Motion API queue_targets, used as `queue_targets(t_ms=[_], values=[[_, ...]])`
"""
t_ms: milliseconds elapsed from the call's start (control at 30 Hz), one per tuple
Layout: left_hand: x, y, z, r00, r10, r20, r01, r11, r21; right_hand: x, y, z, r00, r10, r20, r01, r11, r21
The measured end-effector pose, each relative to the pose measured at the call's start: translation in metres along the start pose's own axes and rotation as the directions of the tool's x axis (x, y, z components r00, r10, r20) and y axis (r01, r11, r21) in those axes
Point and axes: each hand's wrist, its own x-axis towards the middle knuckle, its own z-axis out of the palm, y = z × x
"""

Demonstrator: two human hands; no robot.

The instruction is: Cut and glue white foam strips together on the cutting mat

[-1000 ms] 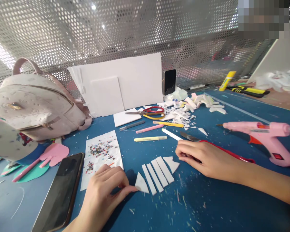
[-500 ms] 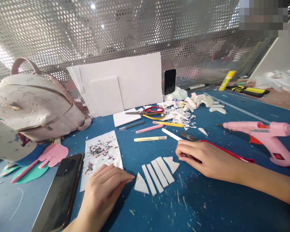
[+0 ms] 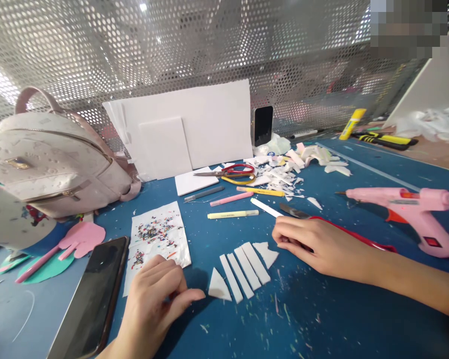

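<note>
White foam-like cut pieces lie in a row on the blue table: a triangle [image 3: 219,286], several narrow strips [image 3: 246,268] and a notched piece [image 3: 266,254]. My left hand [image 3: 159,294] rests just left of the triangle, fingers curled in and thumb sticking out towards it, not touching. My right hand [image 3: 314,244] lies on the table beyond the notched piece, its fingers loosely closed; whatever may be inside is hidden. A white marker [image 3: 264,207] runs up to its knuckles, its near end covered. Behind that hand lies a red-handled tool with a dark blade [image 3: 294,211].
Paper with coloured bits [image 3: 160,234] and a phone [image 3: 93,294] lie left. Farther back are markers [image 3: 232,214], scissors [image 3: 228,173], white scraps [image 3: 280,174] and a leaning white board [image 3: 217,124]. A pink glue gun [image 3: 411,199] lies right, a backpack [image 3: 52,154] stands left.
My left hand's fingers have curled in, and its thumb has come away from the forefinger. My right hand and the white pieces have stayed put.
</note>
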Motion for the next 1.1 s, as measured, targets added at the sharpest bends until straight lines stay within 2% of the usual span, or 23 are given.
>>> queue_targets(t_ms=[133,267,433,567,700,1033,1100], values=[[0.0016,0.0026,-0.0007,0.999,-0.046,0.015,0.046,0.998,-0.035,0.0003,0.0001,0.0004,1.0,-0.008,-0.013,0.008,1.0,0.003],[0.0058,0.0039,-0.0016,0.994,-0.111,-0.025,0.108,0.991,-0.079,-0.0002,-0.0003,0.0003,1.0,-0.015,-0.022,0.016,1.0,0.002],[0.0083,0.0041,-0.0019,0.991,-0.116,-0.061,0.111,0.99,-0.09,-0.0007,-0.0005,0.0002,1.0,-0.008,-0.018,0.008,1.0,0.003],[0.0053,0.0038,-0.0013,0.98,-0.189,-0.068,0.183,0.979,-0.088,0.0005,-0.0006,0.0001,1.0,-0.007,-0.016,0.007,1.0,0.002],[0.0044,0.0052,-0.0002,0.96,-0.263,-0.096,0.239,0.949,-0.205,0.0,-0.0005,0.0005,1.0,-0.001,-0.001,0.001,1.0,-0.001],[0.0069,0.0076,-0.0055,0.991,-0.102,-0.09,0.078,0.968,-0.237,0.0002,0.0007,0.0004,1.0,-0.003,-0.011,0.003,1.0,0.007],[0.0047,0.0078,-0.0056,0.992,-0.102,-0.076,0.081,0.967,-0.243,0.0002,0.0005,0.0002,1.0,0.002,-0.006,-0.002,1.0,0.005]])
